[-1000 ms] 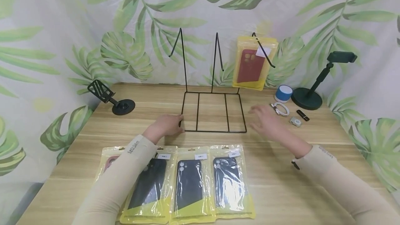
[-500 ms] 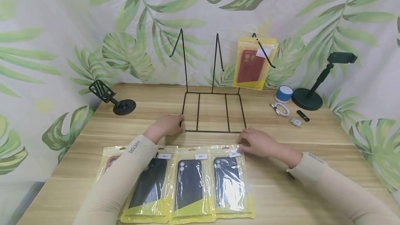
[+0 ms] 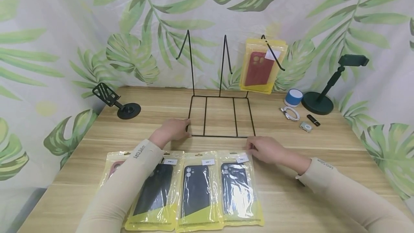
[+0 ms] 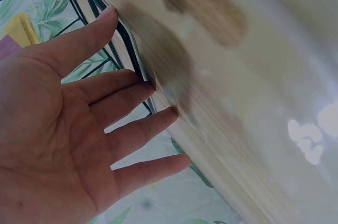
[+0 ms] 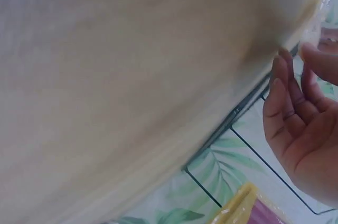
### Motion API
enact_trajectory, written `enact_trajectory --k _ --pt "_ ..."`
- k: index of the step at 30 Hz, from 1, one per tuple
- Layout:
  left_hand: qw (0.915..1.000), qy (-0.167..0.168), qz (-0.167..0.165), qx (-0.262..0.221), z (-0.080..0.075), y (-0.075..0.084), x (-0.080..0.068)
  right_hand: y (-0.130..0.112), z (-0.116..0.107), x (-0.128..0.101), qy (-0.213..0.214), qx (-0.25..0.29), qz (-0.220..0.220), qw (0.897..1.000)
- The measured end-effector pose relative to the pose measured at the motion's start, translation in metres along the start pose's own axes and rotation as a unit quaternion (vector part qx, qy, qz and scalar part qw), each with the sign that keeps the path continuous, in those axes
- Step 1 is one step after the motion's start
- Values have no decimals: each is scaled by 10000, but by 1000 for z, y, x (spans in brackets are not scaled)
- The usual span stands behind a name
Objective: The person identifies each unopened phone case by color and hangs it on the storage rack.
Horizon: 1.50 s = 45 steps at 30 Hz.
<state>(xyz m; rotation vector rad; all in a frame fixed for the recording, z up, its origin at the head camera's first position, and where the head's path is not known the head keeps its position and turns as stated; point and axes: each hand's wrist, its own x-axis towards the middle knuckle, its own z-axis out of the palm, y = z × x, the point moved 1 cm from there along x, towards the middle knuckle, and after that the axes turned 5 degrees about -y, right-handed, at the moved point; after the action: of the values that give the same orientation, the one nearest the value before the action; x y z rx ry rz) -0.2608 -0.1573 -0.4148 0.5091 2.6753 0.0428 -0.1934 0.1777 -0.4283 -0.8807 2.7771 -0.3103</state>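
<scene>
Packaged phone case (image 3: 237,186) near worktop front edge: right hand (image 3: 263,149) pinching its top corner, pickup step. Left hand (image 3: 171,129) flat, steadying wire rack (image 3: 221,116). Next: lift, hang on hook.

The black wire rack (image 3: 221,116) stands upright on the tabletop (image 3: 323,190), its flat rectangular base split into three bays, three thin hooked posts rising from the back edge; a red phone case in a yellow packet (image 3: 261,65) hangs on the rack's right post; a dark phone case in a yellow-edged clear packet (image 3: 237,188) lies flat just in front of the rack's right front corner.
</scene>
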Motion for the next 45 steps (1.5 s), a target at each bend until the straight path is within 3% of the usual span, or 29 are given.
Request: enact_trajectory --k 8,13,21,29,32,36,45 --pt "10000 12 -42 -37 -1 0 -1 -6 -28 -9 956 461 132 9943" --pt "10000 5 -30 -5 -2 1 0 -12 -47 -18 1735 648 -268 9823" --pt "10000 -1 -15 -67 -2 1 -2 -26 -78 -25 3181 683 -1288 9368" --pt "9999 -27 -31 -108 -2 0 -1 -35 -120 -14 4173 97 -1650 8936" --pt "10000 -27 -30 -75 -2 0 -1 -39 -138 -5 4406 84 -1578 8837" --pt "10000 13 -2 45 -2 1 0 -44 -156 6 4505 306 -1402 8812" --pt "9999 35 0 94 -2 1 -1 -53 -166 21 4584 639 -1290 8770"
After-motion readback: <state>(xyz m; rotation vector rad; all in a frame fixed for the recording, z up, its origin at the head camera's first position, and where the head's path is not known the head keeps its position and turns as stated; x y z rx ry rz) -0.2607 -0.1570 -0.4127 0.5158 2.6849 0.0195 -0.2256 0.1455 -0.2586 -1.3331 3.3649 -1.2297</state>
